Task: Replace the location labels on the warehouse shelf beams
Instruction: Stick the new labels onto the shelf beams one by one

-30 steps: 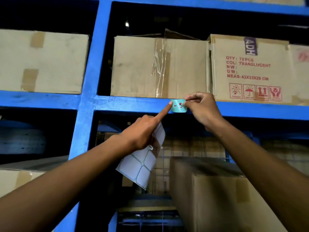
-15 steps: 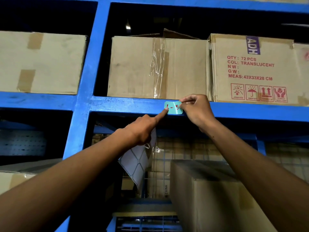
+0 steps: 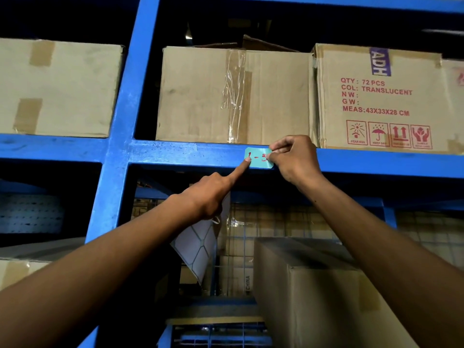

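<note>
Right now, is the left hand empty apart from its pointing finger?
No: the left hand also holds a white label sheet hanging below it while its index finger presses the teal label.

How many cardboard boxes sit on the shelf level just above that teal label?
3: one left of the upright, a taped one above the label, a printed one at right. A fourth may peek in at the edge.

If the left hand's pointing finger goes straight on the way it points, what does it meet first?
Nothing lies between: the left hand already has its fingertip on the left end of the turquoise label. Pushed further, it would likely press into the blue shelf beam behind it, then perhaps the right hand.
</note>
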The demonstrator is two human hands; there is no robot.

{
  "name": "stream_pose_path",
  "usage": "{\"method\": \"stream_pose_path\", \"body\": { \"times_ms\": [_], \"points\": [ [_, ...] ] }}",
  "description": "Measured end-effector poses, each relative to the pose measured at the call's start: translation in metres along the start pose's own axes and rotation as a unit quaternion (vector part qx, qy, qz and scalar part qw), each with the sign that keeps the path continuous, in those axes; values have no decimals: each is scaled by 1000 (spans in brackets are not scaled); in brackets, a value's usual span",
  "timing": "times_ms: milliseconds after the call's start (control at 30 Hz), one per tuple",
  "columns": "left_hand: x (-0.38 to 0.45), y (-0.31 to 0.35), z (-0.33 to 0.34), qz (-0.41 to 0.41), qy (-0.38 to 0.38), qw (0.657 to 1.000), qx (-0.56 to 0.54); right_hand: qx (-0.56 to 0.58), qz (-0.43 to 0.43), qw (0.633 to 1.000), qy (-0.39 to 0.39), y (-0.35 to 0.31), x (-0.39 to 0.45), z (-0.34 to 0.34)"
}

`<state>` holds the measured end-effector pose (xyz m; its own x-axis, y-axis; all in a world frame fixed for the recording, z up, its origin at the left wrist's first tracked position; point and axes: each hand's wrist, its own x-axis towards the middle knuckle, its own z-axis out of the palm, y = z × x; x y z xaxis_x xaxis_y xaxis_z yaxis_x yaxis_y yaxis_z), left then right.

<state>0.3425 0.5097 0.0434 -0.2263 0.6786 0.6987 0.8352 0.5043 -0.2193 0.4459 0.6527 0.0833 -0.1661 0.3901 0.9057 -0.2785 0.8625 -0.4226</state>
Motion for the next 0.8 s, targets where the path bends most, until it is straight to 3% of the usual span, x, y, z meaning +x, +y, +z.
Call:
{"method": "stream_pose_path", "body": {
  "times_ms": [633,700,800],
  "points": [
    [1,2,-6,15,-24,1000,8,-81,74,994,14,2,12,-16],
    [5,2,-10,20,-23,1000,1,-95,31,995,22,8,8,-21],
    [13,-1,-18,3,-21,1000,-5,-181,-137,974,-1,12,-4,-16]
  ]
}}
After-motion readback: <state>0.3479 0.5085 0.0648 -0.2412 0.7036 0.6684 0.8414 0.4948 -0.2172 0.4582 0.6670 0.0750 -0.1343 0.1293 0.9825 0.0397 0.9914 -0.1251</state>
